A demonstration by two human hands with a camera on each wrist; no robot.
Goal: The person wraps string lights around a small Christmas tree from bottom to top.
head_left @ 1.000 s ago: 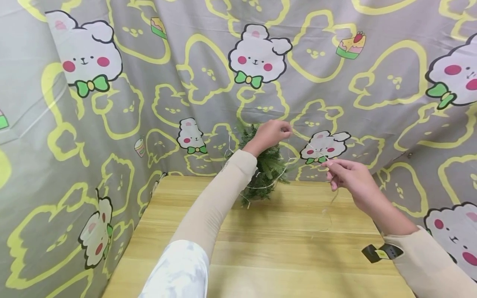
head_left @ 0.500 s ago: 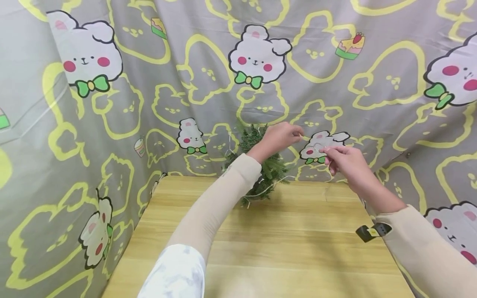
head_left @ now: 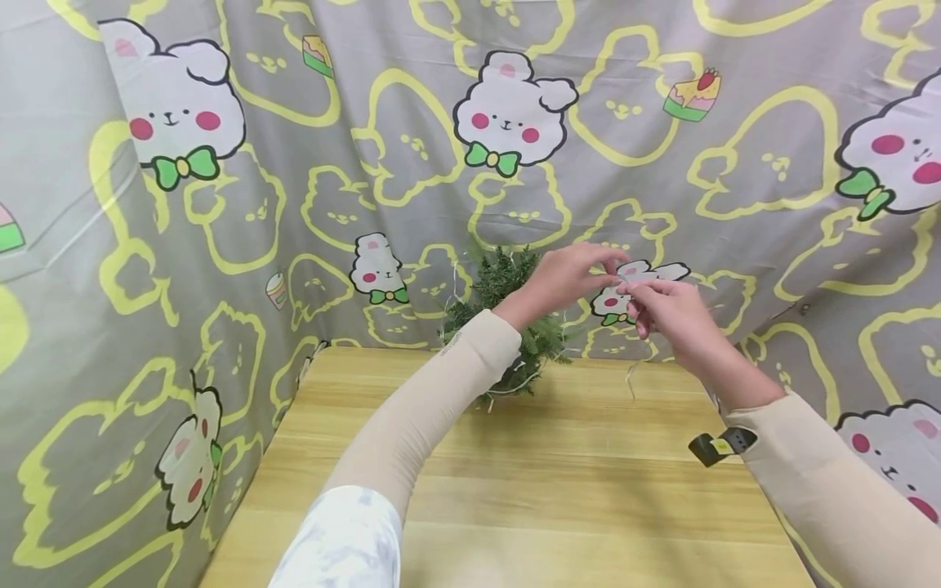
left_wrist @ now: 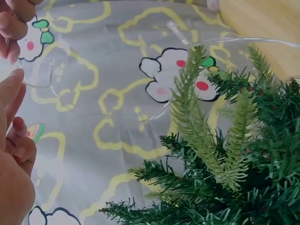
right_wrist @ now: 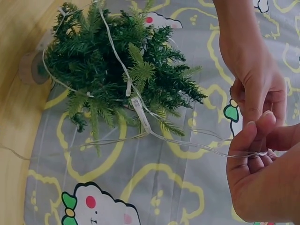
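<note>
A small artificial Christmas tree (head_left: 507, 278) stands at the table's back, with a round wooden base (right_wrist: 32, 68). Thin, clear-wired string lights (right_wrist: 115, 44) loop around its branches. Right of the tree, my left hand (head_left: 569, 278) reaches across and pinches the wire at its fingertips. Those fingertips meet the fingers of my right hand (head_left: 676, 318). In the right wrist view, several strands run from a clear plastic piece (right_wrist: 140, 115) near the tree to my right hand, whose curled fingers hold them. A loose bit of wire hangs below the right hand in the head view.
The light wooden table (head_left: 515, 490) reaches forward from the tree. A grey curtain (head_left: 412, 147) with rabbit drawings and yellow outlines hangs close behind the tree and along both sides. A black strap piece (head_left: 724, 447) sticks out from my right sleeve.
The right hand has moved left and up, and the left hand has moved right, so their fingertips now meet. The wire stretched between them has gone slack and bunched up.
</note>
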